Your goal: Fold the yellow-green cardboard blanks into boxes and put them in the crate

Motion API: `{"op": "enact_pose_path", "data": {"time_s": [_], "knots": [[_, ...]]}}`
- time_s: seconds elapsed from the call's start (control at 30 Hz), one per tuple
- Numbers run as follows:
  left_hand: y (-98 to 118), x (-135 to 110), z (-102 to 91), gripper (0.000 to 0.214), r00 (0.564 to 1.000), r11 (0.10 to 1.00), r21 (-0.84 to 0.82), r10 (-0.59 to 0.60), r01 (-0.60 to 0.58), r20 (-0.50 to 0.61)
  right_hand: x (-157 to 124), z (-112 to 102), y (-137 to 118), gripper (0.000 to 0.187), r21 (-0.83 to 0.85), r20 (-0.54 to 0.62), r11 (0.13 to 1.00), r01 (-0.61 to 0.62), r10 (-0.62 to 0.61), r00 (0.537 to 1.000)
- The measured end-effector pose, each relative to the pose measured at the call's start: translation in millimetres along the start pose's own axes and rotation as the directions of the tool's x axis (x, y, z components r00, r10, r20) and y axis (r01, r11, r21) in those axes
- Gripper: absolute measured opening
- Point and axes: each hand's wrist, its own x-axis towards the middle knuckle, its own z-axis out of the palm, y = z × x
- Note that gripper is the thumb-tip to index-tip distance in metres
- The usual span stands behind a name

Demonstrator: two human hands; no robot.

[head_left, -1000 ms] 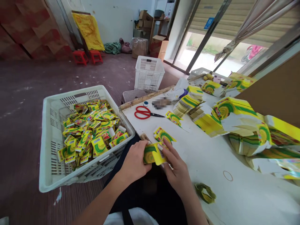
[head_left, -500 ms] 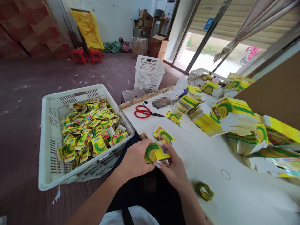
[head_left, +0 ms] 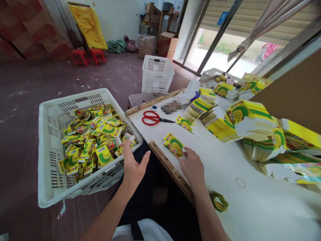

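My left hand (head_left: 134,164) is at the near right rim of the white plastic crate (head_left: 42,150), fingers and thumb apart, holding nothing. Small yellow-and-green cartons (head_left: 104,155) fill the bottom of that crate in a loose heap. One carton (head_left: 107,130) lies on top of the heap or just above it; I cannot tell which. On the white tabletop, my right hand (head_left: 193,165) has its thumb and fingers closed at the near right end of a flat yellow carton (head_left: 173,144). Another flat carton (head_left: 184,124) lies farther back.
Red-handled scissors (head_left: 151,118) lie on the white table (head_left: 220,167) behind the carton. Stacks of carton blanks (head_left: 250,115) stand on its right. A rubber band (head_left: 240,182) and green roll (head_left: 218,201) lie near my right arm. Another white crate (head_left: 157,75) stands beyond the table.
My left hand has let go of the carton both hands held and moved left to the crate. My right hand has moved onto the flat carton on the table.
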Motion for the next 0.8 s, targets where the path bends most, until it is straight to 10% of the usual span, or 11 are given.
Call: {"op": "enact_pose_path", "data": {"time_s": [0.63, 0.8], "knots": [[10, -12, 3.5, 0.025, 0.932, 0.959, -0.163, -0.171, 0.232, 0.319, 11, 2, -13, 0.041, 0.152, 0.0, 0.983, -0.104, 0.105, 0.994], [10, -14, 5.3, 0.03, 0.818, 0.833, -0.275, -0.312, 0.48, 0.484, 8, -4, -11, 0.041, 0.42, -0.024, 0.9, -0.113, 0.135, 0.991]]}}
